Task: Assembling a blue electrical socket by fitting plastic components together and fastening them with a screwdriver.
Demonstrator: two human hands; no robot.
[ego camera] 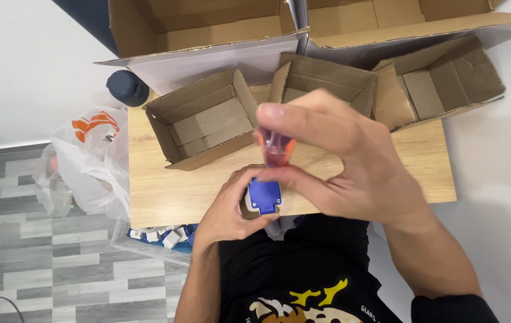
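Head view showed the left hand [228, 206] with its fingers wrapped around a blue part [265, 196], just above the near edge of the wooden surface [159, 191]. The right hand [342, 161] pinched an orange tool [275, 148] tight, with its tip down on the blue part. Three open boxes [204, 122] sat behind.

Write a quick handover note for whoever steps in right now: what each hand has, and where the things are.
Left hand: fingers grip a small blue-and-white part over the wooden table edge.
Right hand: fingers pinch an orange translucent tool handle upright onto that part.
Three open cardboard boxes stand behind. A clear bin of similar parts sits below left, by a plastic bag.
How far the work on the part has got cannot be told.
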